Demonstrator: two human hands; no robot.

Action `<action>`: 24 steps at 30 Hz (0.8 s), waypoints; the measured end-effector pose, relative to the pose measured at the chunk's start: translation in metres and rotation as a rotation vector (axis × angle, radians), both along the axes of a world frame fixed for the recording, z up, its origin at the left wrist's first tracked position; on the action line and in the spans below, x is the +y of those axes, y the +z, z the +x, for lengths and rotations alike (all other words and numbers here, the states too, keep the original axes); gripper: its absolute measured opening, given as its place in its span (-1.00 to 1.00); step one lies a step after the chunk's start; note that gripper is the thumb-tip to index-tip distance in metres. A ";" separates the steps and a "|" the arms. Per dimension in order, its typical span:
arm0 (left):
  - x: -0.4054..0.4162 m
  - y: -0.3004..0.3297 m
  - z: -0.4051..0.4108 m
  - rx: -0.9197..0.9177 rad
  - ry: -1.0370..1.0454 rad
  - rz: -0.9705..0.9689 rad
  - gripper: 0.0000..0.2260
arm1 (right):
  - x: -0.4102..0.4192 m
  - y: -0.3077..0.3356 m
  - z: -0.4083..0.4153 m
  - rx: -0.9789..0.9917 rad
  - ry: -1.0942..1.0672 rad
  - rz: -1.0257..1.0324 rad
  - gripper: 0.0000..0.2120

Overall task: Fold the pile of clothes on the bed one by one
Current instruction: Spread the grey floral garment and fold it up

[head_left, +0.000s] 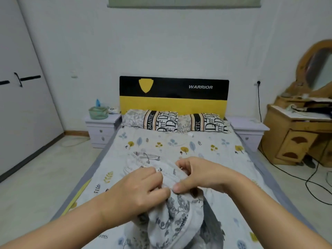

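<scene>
**Two hands gripping a garment over a bed**

The left hand (142, 187) and right hand (199, 174) each hold a white, grey-printed garment (172, 218) in curled fingers, bunched above the bed (161, 141) with leaf-patterned sheet.

Both hands' fingers (152, 174) curled, pinching

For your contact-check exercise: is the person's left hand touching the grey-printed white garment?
Touching. The head view shows the left hand with fingers curled into the garment, bunching the fabric beside the right hand.
</scene>
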State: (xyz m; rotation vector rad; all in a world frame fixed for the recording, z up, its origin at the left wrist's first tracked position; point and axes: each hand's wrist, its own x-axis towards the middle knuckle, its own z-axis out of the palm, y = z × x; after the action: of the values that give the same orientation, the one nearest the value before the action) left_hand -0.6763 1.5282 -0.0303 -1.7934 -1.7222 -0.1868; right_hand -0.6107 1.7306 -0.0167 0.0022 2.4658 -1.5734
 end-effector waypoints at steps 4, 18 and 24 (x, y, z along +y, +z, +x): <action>-0.011 -0.008 -0.001 -0.142 0.034 -0.044 -0.91 | -0.013 0.007 0.007 0.044 0.001 0.132 -0.91; 0.015 0.070 -0.018 -0.391 0.352 -0.073 -0.72 | -0.021 0.062 0.027 0.323 -0.184 0.310 -0.94; 0.027 0.098 -0.015 -0.363 0.317 -0.045 -0.87 | 0.018 0.044 0.042 0.280 -0.324 0.465 -0.64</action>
State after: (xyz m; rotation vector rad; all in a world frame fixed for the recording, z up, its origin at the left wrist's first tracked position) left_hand -0.6911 1.5550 0.0676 -1.5575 -2.2558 -0.3570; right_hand -0.5684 1.7484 0.0274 0.2861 3.1310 -1.1196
